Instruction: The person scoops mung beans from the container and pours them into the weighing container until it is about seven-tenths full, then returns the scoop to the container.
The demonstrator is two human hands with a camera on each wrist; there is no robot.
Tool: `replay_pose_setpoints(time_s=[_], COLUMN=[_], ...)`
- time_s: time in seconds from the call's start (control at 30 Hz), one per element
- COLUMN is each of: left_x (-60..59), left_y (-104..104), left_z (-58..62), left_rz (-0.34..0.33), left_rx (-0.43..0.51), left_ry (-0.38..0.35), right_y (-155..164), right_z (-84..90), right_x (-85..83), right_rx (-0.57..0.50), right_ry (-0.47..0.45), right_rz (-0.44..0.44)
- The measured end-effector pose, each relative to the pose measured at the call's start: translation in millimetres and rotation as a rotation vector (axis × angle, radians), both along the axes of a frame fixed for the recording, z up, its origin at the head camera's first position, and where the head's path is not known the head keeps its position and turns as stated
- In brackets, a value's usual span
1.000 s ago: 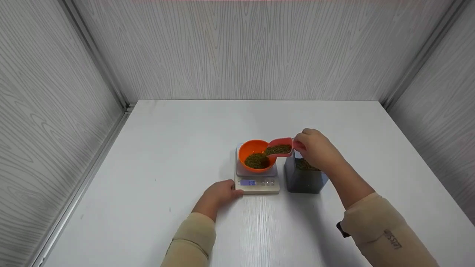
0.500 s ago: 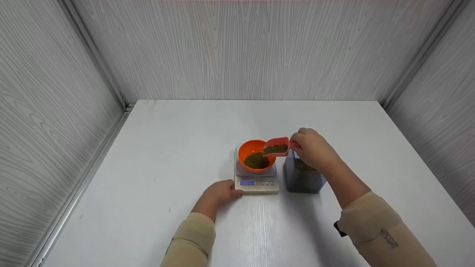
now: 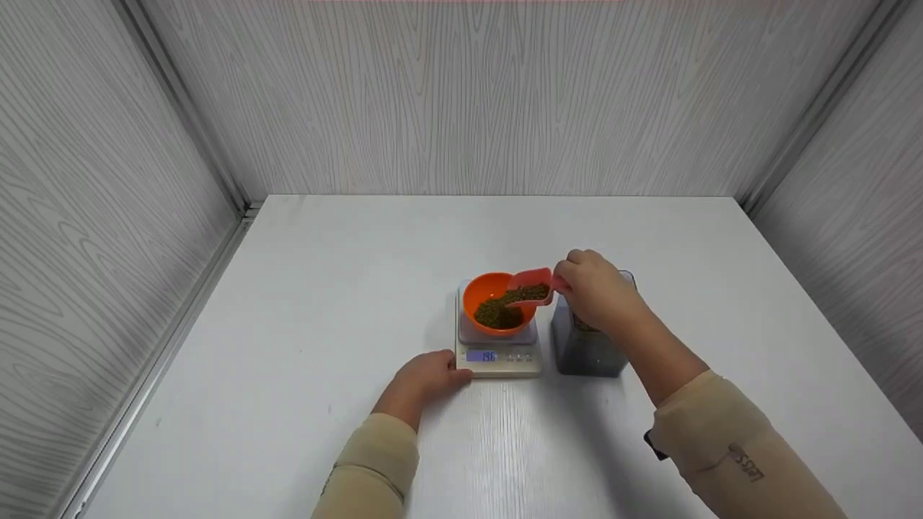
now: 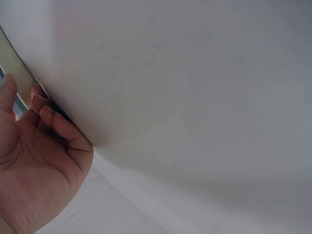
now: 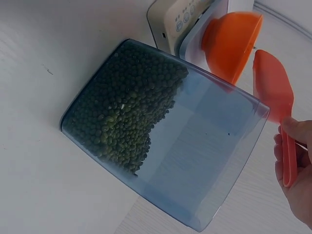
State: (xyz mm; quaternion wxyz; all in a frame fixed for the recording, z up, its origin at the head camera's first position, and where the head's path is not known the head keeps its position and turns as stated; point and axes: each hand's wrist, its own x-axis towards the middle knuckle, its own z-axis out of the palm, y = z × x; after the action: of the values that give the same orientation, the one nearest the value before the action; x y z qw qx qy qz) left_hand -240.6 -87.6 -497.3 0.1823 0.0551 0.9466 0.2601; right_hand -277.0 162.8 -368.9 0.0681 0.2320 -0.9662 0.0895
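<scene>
Right hand [image 3: 593, 292] pinches a red plastic scoop [image 3: 531, 282] of green beans, tilted over the round orange plastic bowl [image 3: 487, 290]. Left hand [image 3: 427, 376], fingers loosely curled, rests against the white digital scale [image 3: 499, 356].

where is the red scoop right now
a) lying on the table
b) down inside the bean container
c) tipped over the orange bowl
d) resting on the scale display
c: the right hand holds the scoop tilted over the bowl on the scale.
</scene>
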Motion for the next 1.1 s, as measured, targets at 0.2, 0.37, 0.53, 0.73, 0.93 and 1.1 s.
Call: replay_pose_setpoints(time_s=[0.2,0.37,0.53,0.73,0.93,1.1], left_x=[-0.2,0.8,1.5,2.0,2.8,3.0], left_y=[0.2,0.2,0.1,1.0,0.4,0.1], left_z=[-1.1,-0.3,1.0,2.4,2.1,2.0], left_rz=[0.006,0.024,0.022,0.048,0.027,0.022], left_rx=[0.004,0.018,0.017,0.022,0.011,0.01], left_ry=[-0.022,-0.041,-0.037,-0.058,-0.027,-0.015], right_y=[-4.7,-6.2,-8.8,-11.7,-11.5,-10.9], right_z=[0.3,1.9,3.4,3.6,1.4,0.1], right_x=[1.4,3.0,4.3,5.3,4.3,4.3], right_rx=[-0.002,0.015,0.033,0.063,0.082,0.092], right_ry=[-0.019,-0.002,0.012,0.035,0.128,0.181], right_rz=[-0.007,-0.003,-0.006,-0.004,0.064,0.086])
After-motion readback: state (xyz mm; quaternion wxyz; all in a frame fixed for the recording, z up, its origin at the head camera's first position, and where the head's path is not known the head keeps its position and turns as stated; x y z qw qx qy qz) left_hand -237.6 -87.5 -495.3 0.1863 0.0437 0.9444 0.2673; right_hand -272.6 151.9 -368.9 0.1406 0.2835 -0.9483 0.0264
